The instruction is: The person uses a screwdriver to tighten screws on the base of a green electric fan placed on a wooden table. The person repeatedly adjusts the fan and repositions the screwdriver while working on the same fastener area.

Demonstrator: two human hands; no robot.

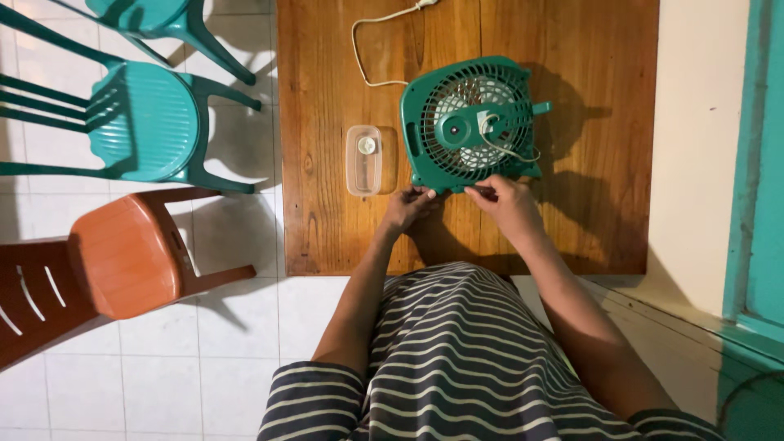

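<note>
We see a green box fan [469,122] lying flat on the wooden desk [327,163], its round grille up, white blades behind it, a white cord [371,49] trailing off. Our left hand [406,208] and right hand [510,202] each pinch its near edge, beside a clear plastic container [364,159].

Green box fan [472,124], lying grille-down on wooden table [327,122] (white cord [365,49] trailing toward far edge), near edge pinched by both hands.

1 fan [472,124], 1 container [363,160], 3 chairs [147,122]
</note>
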